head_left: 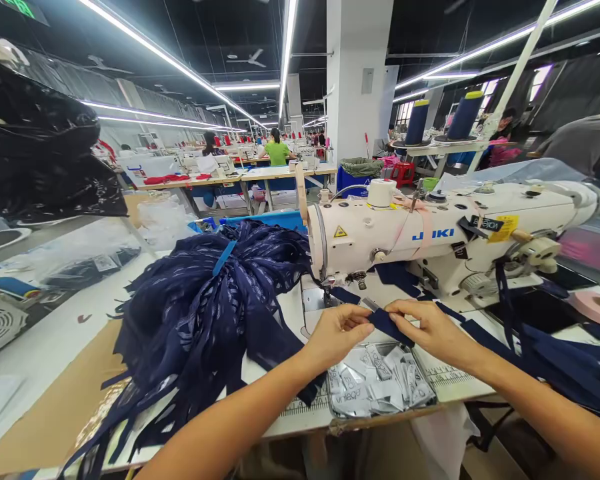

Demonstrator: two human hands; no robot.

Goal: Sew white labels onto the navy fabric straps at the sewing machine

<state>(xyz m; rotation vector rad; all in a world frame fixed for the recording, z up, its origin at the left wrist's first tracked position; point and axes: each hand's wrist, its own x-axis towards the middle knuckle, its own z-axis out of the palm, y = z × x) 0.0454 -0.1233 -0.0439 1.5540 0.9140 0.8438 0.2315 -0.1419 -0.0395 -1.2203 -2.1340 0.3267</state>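
Between my two hands, just in front of the sewing machine point(370, 240), is a short piece of navy fabric strip point(387, 325). My left hand point(341, 333) pinches its left end between thumb and fingers. Thumb and fingers of my right hand point(425, 327) grip its right part. A small greyish piece point(369, 305), perhaps a label, shows at the strip's upper left edge. Right below my hands sits a clear tray point(334, 412) heaped with silver-grey printed labels point(375, 383). The machine's needle area point(327, 293) is beyond my left fingertips.
A large tied bundle of navy strips point(195, 300) covers the table left of the machine. More navy strips point(565, 360) and a pink tape roll point(597, 308) lie at right. Brown cardboard point(55, 400) is at the left. Thread cones point(417, 123) stand behind; other people sit farther back.
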